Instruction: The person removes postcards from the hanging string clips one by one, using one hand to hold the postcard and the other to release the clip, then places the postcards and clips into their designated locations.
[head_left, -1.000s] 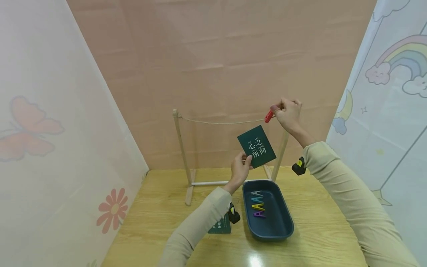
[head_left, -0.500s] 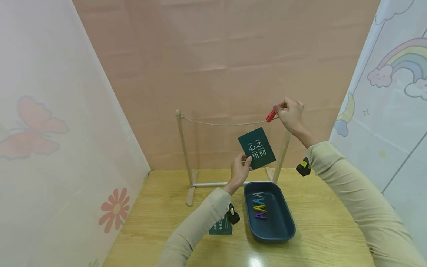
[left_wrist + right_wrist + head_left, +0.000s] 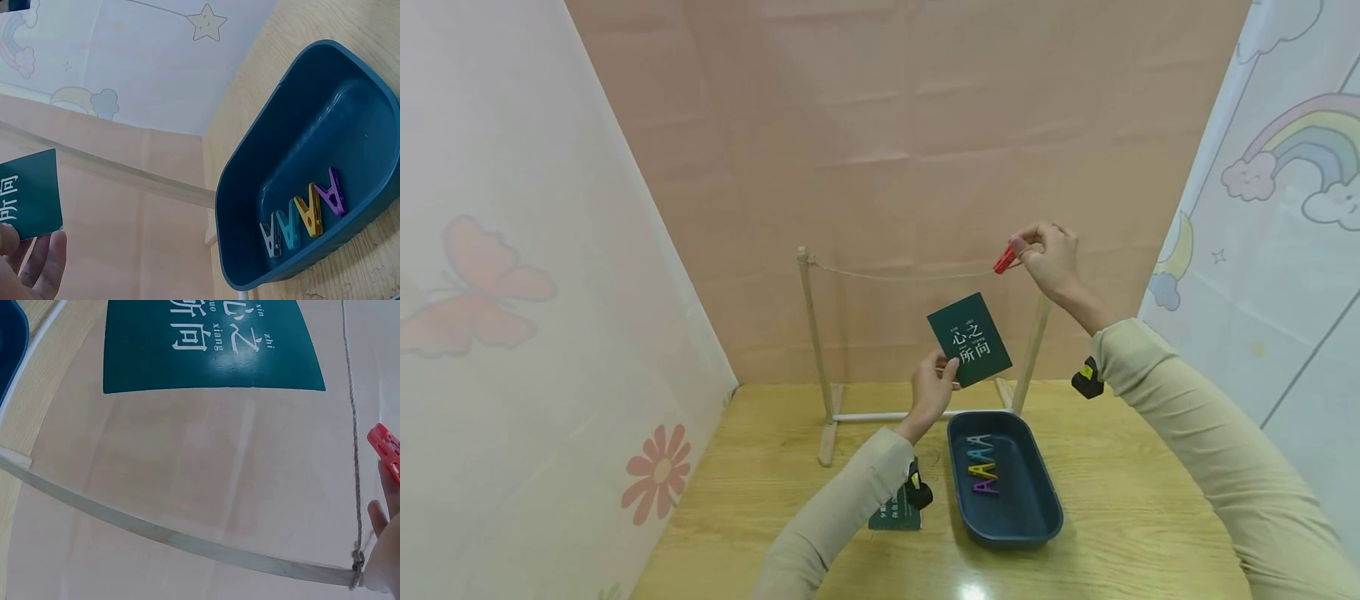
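My left hand (image 3: 931,390) pinches the lower left edge of a dark green card (image 3: 981,340) with white Chinese characters. The card is tilted and hangs in the air below the rope (image 3: 895,277). Up at the right, my right hand (image 3: 1054,265) pinches a red clothespin (image 3: 1004,260) between thumb and fingers. In the right wrist view the clothespin (image 3: 389,450) appears beside the rope (image 3: 352,412), with a gap between them. Below the hands, a dark blue basin (image 3: 1026,517) holds several clothespins, among them a yellow one (image 3: 310,212) and a purple one (image 3: 333,192).
The rope is tied between two wooden posts (image 3: 814,333) of a stand with a white bottom bar (image 3: 872,415). Another green card (image 3: 895,515) lies on the wooden table (image 3: 752,483), partly hidden by the left sleeve. Printed cloth walls (image 3: 572,275) close in both sides.
My left hand and the card have shifted slightly down and to the left. The right hand stays near the rope's right end, still holding the red clothespin.
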Available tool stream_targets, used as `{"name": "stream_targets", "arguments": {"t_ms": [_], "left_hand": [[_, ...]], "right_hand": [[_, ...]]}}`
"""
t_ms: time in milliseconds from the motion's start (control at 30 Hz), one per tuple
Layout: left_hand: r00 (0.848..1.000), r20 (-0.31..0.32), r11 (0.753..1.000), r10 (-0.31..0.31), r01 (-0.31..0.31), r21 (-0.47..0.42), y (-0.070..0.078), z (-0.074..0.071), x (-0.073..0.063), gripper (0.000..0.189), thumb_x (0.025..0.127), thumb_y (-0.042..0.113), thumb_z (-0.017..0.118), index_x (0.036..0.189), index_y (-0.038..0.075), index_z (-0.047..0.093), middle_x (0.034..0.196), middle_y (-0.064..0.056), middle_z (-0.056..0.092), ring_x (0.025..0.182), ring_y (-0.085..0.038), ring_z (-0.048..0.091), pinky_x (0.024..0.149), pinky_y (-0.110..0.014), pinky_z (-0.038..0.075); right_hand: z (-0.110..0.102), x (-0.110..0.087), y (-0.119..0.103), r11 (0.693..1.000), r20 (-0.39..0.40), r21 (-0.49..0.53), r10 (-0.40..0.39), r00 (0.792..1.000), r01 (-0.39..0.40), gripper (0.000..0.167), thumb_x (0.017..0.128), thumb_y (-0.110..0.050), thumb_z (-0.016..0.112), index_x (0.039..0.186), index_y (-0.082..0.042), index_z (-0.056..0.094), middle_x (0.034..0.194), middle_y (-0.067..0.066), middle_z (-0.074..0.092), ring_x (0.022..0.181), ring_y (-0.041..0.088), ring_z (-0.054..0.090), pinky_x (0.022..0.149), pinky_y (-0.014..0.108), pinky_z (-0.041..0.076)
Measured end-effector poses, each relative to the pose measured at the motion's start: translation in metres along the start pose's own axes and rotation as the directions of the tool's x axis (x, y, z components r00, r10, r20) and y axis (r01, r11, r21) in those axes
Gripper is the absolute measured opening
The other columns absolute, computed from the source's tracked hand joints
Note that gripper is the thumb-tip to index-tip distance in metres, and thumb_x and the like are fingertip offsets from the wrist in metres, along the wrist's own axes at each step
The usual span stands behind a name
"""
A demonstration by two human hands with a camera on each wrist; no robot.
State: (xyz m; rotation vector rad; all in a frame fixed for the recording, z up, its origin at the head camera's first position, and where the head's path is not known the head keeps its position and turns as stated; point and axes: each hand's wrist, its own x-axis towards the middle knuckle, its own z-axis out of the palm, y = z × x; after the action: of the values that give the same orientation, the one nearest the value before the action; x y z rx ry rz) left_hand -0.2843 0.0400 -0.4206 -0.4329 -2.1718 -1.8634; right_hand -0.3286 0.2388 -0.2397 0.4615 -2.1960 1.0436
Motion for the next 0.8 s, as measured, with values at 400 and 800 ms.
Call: {"name": "stream_targets", "arguments": {"t_ms": [400,800], "left_hand": [[1.0,-0.012,1.0,0.018,-0.018,-0.024,0.004,-0.001,0.001,0.012,0.101,0.007,0.057,0.106,-0.001,0.063,0.091,-0.01,0.066,0.074,-0.019,0.069,0.064,-0.032,0.061],[0.999,-0.032,0.998,0.023,-0.025,-0.05,-0.004,-0.01,-0.004,0.01,0.1,0.005,0.057,0.104,-0.003,0.063,0.09,-0.011,0.065,0.074,-0.023,0.069,0.063,-0.031,0.061]], "right_hand": [[0.002,-0.009,0.002,0.999,-0.023,0.053,0.011,1.0,-0.01,0.022,0.099,-0.011,0.062,0.104,0.011,0.064,0.099,0.028,0.066,0.106,0.031,0.049,0.09,0.038,0.034],[0.009,-0.03,0.011,0.995,0.101,0.097,0.021,0.995,-0.031,0.03,0.103,-0.021,0.055,0.111,0.008,0.063,0.099,0.021,0.063,0.081,0.008,0.053,0.068,0.023,0.04]]}}
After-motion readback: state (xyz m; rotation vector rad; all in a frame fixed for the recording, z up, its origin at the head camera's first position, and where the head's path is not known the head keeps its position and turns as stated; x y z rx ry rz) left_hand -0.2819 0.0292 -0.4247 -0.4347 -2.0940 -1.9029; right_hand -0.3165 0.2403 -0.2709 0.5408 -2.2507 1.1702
